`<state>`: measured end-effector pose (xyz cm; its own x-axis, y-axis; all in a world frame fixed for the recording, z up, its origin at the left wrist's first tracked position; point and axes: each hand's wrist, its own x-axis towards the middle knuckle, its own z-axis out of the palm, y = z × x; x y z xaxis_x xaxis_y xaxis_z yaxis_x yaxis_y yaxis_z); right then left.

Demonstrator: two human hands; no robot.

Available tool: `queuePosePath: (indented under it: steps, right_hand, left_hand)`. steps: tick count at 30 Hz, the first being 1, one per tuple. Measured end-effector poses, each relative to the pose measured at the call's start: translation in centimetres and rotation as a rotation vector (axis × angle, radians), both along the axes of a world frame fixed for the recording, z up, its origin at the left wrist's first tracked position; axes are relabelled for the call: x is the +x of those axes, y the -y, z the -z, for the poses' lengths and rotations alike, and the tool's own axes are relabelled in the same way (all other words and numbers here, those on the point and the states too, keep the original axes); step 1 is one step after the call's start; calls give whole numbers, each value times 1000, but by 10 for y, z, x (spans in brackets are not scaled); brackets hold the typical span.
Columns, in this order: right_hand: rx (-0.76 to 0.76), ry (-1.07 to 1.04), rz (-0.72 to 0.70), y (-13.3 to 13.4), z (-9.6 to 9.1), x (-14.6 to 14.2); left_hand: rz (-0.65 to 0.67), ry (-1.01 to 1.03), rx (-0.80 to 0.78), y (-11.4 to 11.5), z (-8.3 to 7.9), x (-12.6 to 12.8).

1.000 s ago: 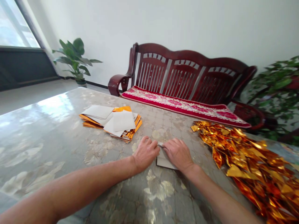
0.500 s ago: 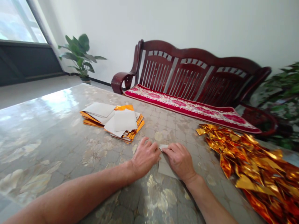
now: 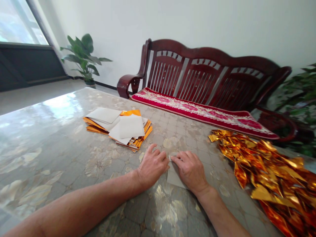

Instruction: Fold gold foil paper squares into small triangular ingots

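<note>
A pale sheet of paper [image 3: 174,180] lies on the table in front of me, partly hidden under my right hand [image 3: 191,169]. The thumb and bent fingers of that hand pinch the sheet near its far end, where a small edge looks folded over. My left hand [image 3: 154,165] rests at the sheet's left side with its fingers curled and their tips at the paper's edge. Beyond it sits an untidy stack of folded paper [image 3: 132,126], white on one face and shiny orange-gold on the other. To the right spreads a heap of folded gold foil pieces [image 3: 269,168].
The table [image 3: 61,158] has a glossy floral cover. Behind it stands a dark red wooden bench [image 3: 189,70] with a red patterned cushion [image 3: 192,108]. A potted plant [image 3: 85,59] is by the far wall, and more leaves [image 3: 301,93] show at right.
The view has shifted slightly. Both hands stay at the sheet almost in place, and its far edge under the right fingers looks a little lower and flatter.
</note>
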<state>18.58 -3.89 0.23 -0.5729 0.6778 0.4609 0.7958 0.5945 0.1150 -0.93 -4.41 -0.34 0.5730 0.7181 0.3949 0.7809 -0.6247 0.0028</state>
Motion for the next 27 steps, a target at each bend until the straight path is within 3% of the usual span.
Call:
queuePosePath:
  steps: [27]
  right_hand:
    - [36,44,73,5,0,-7]
  left_hand:
    - [38,-15,110,1,3,-1]
